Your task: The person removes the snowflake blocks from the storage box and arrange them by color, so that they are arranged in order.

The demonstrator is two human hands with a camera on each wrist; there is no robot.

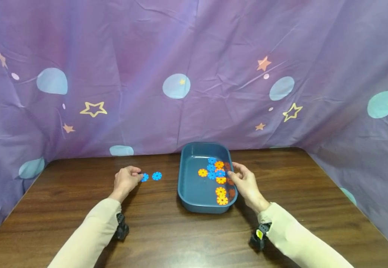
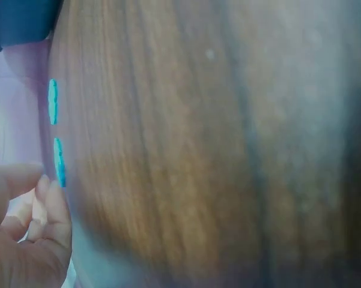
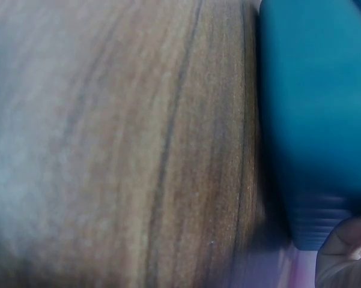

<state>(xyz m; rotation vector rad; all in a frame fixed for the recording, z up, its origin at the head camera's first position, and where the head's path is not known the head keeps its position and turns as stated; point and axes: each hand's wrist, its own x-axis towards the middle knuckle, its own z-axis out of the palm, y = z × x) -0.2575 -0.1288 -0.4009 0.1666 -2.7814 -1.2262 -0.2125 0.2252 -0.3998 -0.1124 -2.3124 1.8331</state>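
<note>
The dark blue tray (image 1: 194, 193) stands on the brown wooden table (image 1: 167, 234), with the purple curtain (image 1: 140, 74) behind it. To the left of the tray, apart from it, two small blue notched discs lie in a row on the table: the nearer disc (image 1: 156, 176) and, further from the tray, the outer disc (image 1: 145, 177). The left hand (image 1: 126, 182) is to the left of the tray too, with its fingertips at the outer disc; the thumb and the forefinger come close together, but one cannot tell whether they pinch this disc or only touch it. The right hand (image 1: 248, 187) is at the right wall of the tray, its fingers bent near the rim and its thumb reaching over to the inner side. Whether it grips the rim, or something inside, cannot be told, because the right wrist view shows only a part of this hand beside the outer wall. Inside the tray, blue discs (image 1: 211, 168) and orange discs (image 1: 220, 191) lie mostly toward its right wall, some of them overlapping, while a single orange disc (image 1: 202, 172) lies nearer to the middle of the tray floor
</note>
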